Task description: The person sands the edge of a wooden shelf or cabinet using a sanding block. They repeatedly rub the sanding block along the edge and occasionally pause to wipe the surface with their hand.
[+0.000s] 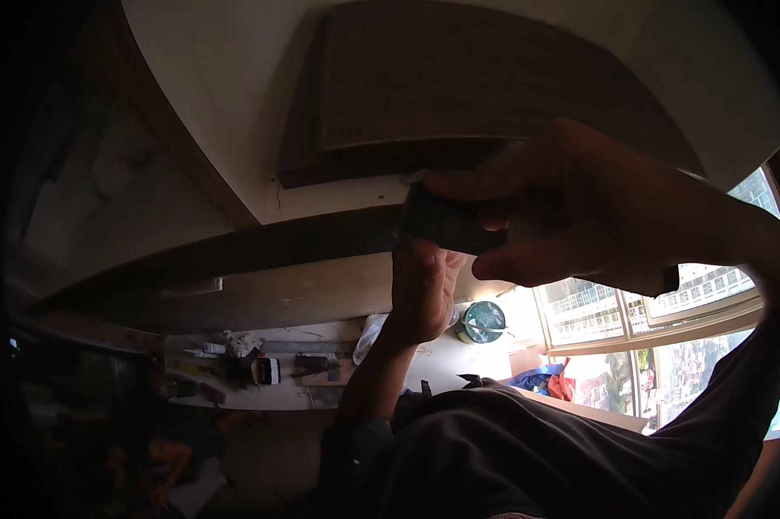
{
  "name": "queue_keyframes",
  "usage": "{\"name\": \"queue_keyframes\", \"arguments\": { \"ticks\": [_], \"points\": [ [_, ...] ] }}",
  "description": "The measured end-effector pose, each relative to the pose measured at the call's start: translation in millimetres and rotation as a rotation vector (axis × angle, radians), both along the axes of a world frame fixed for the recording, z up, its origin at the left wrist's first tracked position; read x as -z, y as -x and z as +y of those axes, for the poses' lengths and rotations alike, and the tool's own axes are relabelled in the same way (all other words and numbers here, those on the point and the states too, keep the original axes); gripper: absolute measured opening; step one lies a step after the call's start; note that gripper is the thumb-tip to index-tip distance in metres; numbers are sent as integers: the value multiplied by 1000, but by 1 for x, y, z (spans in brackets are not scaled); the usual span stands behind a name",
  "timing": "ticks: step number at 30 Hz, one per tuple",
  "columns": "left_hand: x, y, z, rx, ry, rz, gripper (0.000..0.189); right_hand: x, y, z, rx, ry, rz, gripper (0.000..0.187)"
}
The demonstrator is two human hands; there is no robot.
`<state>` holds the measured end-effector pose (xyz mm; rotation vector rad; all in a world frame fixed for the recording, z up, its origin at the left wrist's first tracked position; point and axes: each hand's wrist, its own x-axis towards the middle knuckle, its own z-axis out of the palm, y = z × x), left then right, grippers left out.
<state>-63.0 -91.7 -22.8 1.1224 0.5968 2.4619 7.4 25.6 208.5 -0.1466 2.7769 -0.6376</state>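
Note:
My right hand (578, 207) is raised in front of a dark wood-coloured strip and holds a dark, block-like tool (448, 217) by its body. Shadow hides the tool's exact kind, and a dark end of it (665, 282) shows below my wrist. Just under the tool, my left hand (425, 285) has its fingers curled up at the lower edge of the strip (325, 233); whether it grips the strip or the tool I cannot tell. Above both hands is a dark panel (481, 71) set against a pale surface.
Below lies a white work surface (435, 363) with sealant cartridges (205, 350), a brush-like item (268, 370) and several small tools. A green bucket (484, 322) stands near the windows (584, 311). Blue and red cloth (542, 379) lies beside them. Another person (176, 460) is at lower left.

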Motion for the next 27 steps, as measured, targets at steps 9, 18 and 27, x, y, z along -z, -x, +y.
{"name": "queue_keyframes", "arguments": {
  "ticks": [9, 18, 27],
  "points": [
    [-36, 10, -58, -912, 171, 515, 33, 51, -122, 46, -169, 555, 208, 92],
    [-66, -43, -57, -26, 659, 912, 91, 264, -182, 1, -136, 1947, 159, 90],
    [-29, -83, -21, 117, 674, 884, 20, 286, -219, -9, 69, 2106, 72, 88]
  ]
}}
